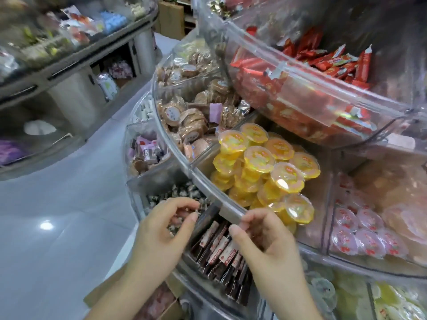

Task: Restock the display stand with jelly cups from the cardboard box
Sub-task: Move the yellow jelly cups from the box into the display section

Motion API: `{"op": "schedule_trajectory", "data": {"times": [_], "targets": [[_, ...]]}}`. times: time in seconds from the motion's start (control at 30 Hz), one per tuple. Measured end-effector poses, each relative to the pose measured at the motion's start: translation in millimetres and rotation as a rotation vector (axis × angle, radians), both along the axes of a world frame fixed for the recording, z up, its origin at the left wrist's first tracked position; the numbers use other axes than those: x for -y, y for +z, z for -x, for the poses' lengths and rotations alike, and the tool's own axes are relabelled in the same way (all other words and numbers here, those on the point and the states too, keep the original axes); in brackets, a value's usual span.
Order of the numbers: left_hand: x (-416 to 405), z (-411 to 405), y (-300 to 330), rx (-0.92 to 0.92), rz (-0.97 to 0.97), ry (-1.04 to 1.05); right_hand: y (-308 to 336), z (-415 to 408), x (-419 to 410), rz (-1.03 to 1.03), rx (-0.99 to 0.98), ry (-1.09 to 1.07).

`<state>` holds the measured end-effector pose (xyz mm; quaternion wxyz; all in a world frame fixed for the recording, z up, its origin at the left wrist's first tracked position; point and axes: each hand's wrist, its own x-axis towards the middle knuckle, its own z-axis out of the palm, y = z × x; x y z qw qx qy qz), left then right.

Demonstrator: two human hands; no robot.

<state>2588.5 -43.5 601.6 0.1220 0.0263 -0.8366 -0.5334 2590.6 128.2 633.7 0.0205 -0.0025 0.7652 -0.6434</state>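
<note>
Left hand (161,229): we see it near the middle of the view, fingers curled loosely toward the thumb, empty as far as we can tell, hovering over the lower tier just left of the clear rim.
Right hand (265,241): its thumb and forefinger pinch toward the near edge of the clear curved rim (208,195); whether they actually touch it we cannot tell, and nothing else is in the hand.
Display stand (300,72): tiered clear plastic tubs that curve from far left to near right, each tier overhanging the one under it.
Yellow jelly cups (265,172): heaped in the middle-tier compartment just beyond our right hand, piled above the rim line (the nearest ones lean right at the edge).
Pink jelly cups (360,234): in the next compartment to the right, lying lower, with open room above them.
Divider walls: clear upright panels separate the yellow compartment from the round brown snacks (191,121) on its far left and from the pink cups on its right.
Dark wrapped bars (221,255): standing in rows in the lower tier directly beneath both hands.
Red packets (328,63): filling the top tub, far right.
Cardboard box (161,303): partly seen at the near bottom, under our left forearm, with pinkish contents.
Open room: bare glossy floor (57,215) stretches left of the stand, between it and another counter (76,56) far left.
</note>
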Motion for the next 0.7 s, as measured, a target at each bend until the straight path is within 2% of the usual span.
{"op": "schedule_trajectory", "data": {"times": [0.13,0.3,0.37,0.47,0.6,0.7], "targets": [[42,-68,-69,0.198,-0.231,0.394,-56,-23,55,-0.086,0.179,0.53],[85,-171,-202,0.502,-0.335,0.778,-192,-61,120,-0.317,0.621,0.896],[95,-202,-263,0.629,-0.382,0.865,-264,-74,138,-0.423,0.769,0.947],[102,-228,-357,0.803,-0.423,0.89,-376,-89,155,-0.615,0.833,0.941],[111,-233,-480,1.024,-0.511,0.888,-516,-89,178,-0.789,0.805,0.911],[120,-218,-569,1.069,-0.467,0.805,-612,-78,199,-0.841,0.718,0.94]]}}
